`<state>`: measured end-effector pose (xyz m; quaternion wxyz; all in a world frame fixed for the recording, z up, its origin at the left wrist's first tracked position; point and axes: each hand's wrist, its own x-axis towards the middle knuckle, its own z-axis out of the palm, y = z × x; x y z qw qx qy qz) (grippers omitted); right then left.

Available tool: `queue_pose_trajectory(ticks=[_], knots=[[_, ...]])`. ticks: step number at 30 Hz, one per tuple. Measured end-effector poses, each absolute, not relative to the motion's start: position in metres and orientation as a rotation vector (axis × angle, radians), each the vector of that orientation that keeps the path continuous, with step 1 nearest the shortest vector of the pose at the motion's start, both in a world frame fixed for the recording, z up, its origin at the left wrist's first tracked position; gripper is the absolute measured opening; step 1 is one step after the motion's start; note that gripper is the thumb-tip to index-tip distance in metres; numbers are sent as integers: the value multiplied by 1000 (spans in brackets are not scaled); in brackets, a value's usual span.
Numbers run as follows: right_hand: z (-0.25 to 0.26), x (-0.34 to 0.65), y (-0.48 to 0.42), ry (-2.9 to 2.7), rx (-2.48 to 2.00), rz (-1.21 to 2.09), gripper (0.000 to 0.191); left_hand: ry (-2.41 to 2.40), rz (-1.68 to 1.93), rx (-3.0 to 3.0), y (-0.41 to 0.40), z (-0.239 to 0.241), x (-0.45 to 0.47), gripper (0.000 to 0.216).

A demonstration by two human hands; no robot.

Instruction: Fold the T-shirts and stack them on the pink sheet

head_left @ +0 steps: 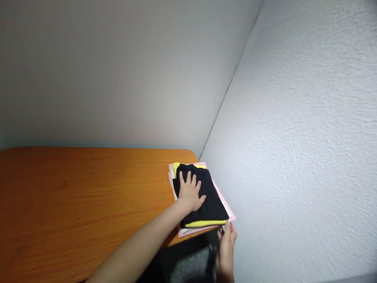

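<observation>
Left hand (191, 195) is just flat on the folded clothes stack (210, 202), fingers splayed; right hand (227, 244) is at its near right corner, can't tell if gripping.

texts: none readable | labels: none readable | brands: none readable | numbers: none readable | signs: none readable
</observation>
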<state>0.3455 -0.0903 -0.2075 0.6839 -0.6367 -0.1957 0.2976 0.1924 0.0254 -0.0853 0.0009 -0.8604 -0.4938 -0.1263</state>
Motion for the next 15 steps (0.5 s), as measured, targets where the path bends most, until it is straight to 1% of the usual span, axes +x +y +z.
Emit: queue_pose_trajectory(ticks=[4, 7, 11, 15], knots=[[-199, 306, -114, -312, -1111, 1022, 72, -1516, -419, -2694, 10, -86, 180, 67], [-189, 283, -133, -282, -956, 1217, 68, -1473, -470, -2712, -10, -87, 166, 67], [-184, 263, -157, -298, -934, 1226, 72, -1455, -549, -2707, -42, -90, 144, 67], [-197, 251, -175, -267, -937, 1168, 81, -1440, -661, -2719, -71, -93, 122, 67]])
